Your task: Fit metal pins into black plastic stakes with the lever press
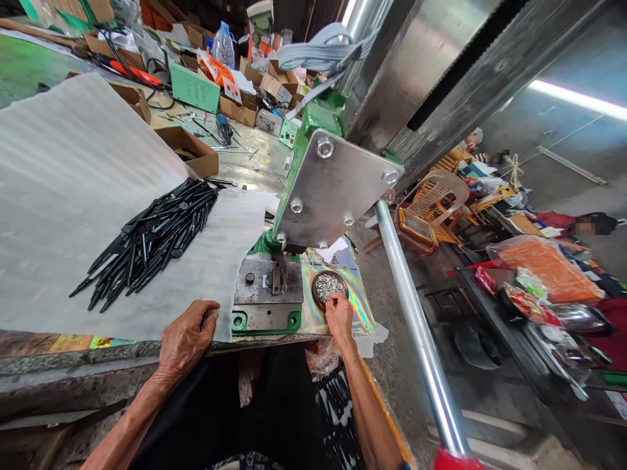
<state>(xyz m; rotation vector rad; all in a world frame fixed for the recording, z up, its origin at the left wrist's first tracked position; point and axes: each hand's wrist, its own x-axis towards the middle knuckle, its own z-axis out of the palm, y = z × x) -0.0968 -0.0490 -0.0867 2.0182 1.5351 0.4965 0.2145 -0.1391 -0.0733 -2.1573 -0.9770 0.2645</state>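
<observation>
Head view: small metal pieces in a round dish point(329, 287) are pinched by right hand point(339, 315) fingers; left hand point(186, 339), fingers curled, is rested on white sheet point(63, 170)

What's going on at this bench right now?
A person sits at a green hand press on a cluttered bench. The right hand dips its fingers into a small round dish of shiny bits, which sits on a holographic sheet beside the press base. The left hand rests on the edge of a white sheet, holding nothing that shows. A pile of black sticks lies on that sheet.
</observation>
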